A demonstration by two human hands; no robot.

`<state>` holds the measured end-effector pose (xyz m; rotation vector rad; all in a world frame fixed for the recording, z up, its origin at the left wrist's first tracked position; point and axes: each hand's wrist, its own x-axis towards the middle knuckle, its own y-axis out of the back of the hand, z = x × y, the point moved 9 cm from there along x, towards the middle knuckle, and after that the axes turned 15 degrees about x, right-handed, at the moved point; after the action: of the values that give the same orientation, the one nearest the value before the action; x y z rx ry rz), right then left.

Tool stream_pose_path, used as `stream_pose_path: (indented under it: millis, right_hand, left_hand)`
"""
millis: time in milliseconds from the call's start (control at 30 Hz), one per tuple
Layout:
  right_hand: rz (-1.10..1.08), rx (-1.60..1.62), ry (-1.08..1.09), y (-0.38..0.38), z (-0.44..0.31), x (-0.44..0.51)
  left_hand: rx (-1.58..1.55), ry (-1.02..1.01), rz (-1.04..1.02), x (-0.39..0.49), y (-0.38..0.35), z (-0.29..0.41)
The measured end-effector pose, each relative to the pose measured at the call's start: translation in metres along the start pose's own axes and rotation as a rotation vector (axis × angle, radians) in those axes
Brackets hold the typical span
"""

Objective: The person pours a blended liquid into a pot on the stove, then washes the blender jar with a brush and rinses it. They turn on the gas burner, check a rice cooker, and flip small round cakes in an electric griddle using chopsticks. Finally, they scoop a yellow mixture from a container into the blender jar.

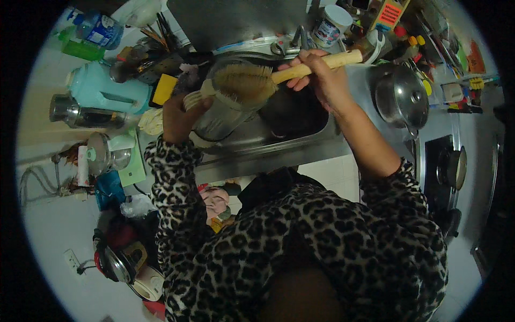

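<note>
My right hand (318, 74) grips the light wooden handle (338, 60) of a dish brush. Its round head of tan bristles (245, 84) is over or inside a clear container (219, 120), which looks like a pitcher; I cannot tell how deep it reaches. At the container's left side my left hand (183, 116) is closed around a pale ribbed part (194, 100) that looks like its handle. Both hands are above the stainless steel sink (277, 147), whose dark basin (299, 108) shows to the right of the container.
A metal faucet (298, 37) rises behind the sink. Left of it are a yellow sponge (164, 89), a light blue thermos jug (108, 88) and a cream cloth (151, 121). A lidded steel pot (402, 96) stands right, near a stove with a pan (452, 168). A white tub (330, 26) sits behind.
</note>
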<state>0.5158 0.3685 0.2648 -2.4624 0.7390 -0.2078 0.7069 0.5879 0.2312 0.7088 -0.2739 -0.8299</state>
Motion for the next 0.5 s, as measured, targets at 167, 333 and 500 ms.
stream_pose_path:
  millis: [167, 333, 500]
  right_hand:
    - [0.015, 0.182, 0.002, 0.002, -0.025, 0.015]
    - [0.082, 0.261, -0.038, 0.021, -0.009, 0.028]
    - [0.016, 0.330, -0.040, 0.023, 0.022, 0.034]
  left_hand:
    - [-0.102, 0.113, 0.122, -0.040, 0.040, 0.030]
    - [-0.063, 0.164, 0.199, -0.064, 0.054, 0.035]
    - [0.205, 0.314, 0.220, -0.071, 0.043, 0.013]
